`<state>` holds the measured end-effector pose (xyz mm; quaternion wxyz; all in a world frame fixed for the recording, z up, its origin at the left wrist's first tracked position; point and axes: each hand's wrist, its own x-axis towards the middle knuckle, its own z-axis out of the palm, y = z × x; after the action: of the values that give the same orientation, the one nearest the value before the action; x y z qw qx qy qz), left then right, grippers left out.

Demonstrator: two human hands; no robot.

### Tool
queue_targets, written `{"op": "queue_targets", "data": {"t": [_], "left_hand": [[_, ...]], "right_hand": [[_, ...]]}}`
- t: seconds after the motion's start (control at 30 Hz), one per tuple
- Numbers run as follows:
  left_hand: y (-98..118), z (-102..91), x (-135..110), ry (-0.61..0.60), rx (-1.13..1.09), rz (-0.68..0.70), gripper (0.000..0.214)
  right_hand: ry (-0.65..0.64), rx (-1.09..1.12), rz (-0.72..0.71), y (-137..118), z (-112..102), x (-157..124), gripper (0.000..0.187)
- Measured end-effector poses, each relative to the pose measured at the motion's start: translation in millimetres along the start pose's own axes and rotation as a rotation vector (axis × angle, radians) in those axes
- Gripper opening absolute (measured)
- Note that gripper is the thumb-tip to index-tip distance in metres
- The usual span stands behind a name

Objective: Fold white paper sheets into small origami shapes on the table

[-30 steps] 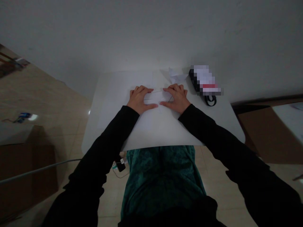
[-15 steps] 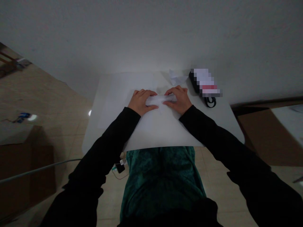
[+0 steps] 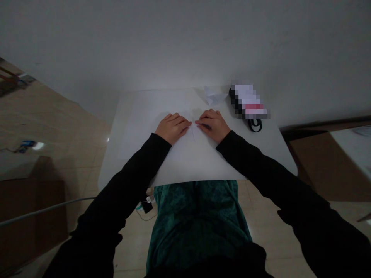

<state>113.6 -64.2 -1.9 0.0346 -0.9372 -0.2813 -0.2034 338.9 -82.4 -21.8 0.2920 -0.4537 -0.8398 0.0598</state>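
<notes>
Frame centre: left hand [image 3: 173, 128] and right hand [image 3: 213, 125], fingertips near, both pinched on paper [image 3: 193, 133]. White table [image 3: 197, 166] beneath.

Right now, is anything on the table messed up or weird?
I see nothing spilled. On the table, beyond the right hand, one dark-edged thing looks odd: blocky squares hide most of it. The white paper beside it looks crooked, with pointy corners that seem raised.
</notes>
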Motion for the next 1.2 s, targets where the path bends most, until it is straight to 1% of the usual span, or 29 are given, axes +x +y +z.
{"op": "queue_targets", "data": {"t": [0.07, 0.13, 0.23, 0.3, 0.4, 0.53, 0.6, 0.7, 0.77, 0.87, 0.93, 1.03, 1.13, 1.2], "left_hand": [[6.3, -3.2, 0.0, -0.028, 0.092, 0.019, 0.03], [11.7, -5.9, -1.2, -0.041, 0.125, 0.041, 0.036], [16.1, -8.9, -4.3, -0.029, 0.123, 0.067, 0.061], [16.9, -9.9, -6.3, -0.016, 0.115, 0.064, 0.068], [17.4, -8.6, -8.4, 0.006, 0.078, 0.059, 0.063], [21.5, -2.1, -11.8, 0.039, -0.076, 0.124, 0.047], [25.7, 1.4, -13.8, 0.051, -0.125, 0.127, 0.04], [32.8, 3.8, -15.6, 0.059, -0.117, 0.084, 0.038], [36.1, 3.6, -15.3, 0.029, -0.109, 0.04, 0.034], [36.5, 2.9, -13.5, -0.023, -0.117, -0.066, 0.024], [34.9, 3.1, -12.4, -0.033, -0.144, -0.106, 0.026], [34.8, 3.0, -12.0, -0.057, -0.17, -0.112, 0.038], [39.7, -0.3, -11.5, -0.097, -0.086, -0.178, 0.044], [43.8, -4.2, -10.1, -0.14, -0.04, -0.188, 0.045]], "right_hand": [[-0.011, -0.059, -0.013, -4.3, 0.2, -1.1, 0.018], [-0.024, -0.13, -0.026, -9.6, -0.8, -2.2, 0.02], [-0.04, -0.223, -0.041, -17.5, -3.6, -3.7, 0.021], [-0.042, -0.262, -0.046, -21.6, -5.3, -5.3, 0.024], [-0.047, -0.267, -0.069, -25.1, -7.2, -9.8, 0.027], [-0.042, -0.247, -0.117, -26.6, -7.1, -17.5, 0.03], [-0.04, -0.241, -0.126, -27.3, -6.4, -20.4, 0.031], [-0.054, -0.227, -0.134, -28.6, -6.0, -22.5, 0.032], [-0.068, -0.235, -0.133, -29.6, -6.5, -22.7, 0.034], [-0.078, -0.269, -0.099, -31.2, -7.4, -21.6, 0.042], [-0.081, -0.283, -0.069, -32.1, -7.4, -20.2, 0.044], [-0.081, -0.263, -0.04, -32.5, -6.7, -18.3, 0.043], [-0.083, -0.231, -0.03, -32.0, -6.0, -16.5, 0.044], [-0.089, -0.218, -0.021, -31.4, -5.5, -15.5, 0.045]]}}
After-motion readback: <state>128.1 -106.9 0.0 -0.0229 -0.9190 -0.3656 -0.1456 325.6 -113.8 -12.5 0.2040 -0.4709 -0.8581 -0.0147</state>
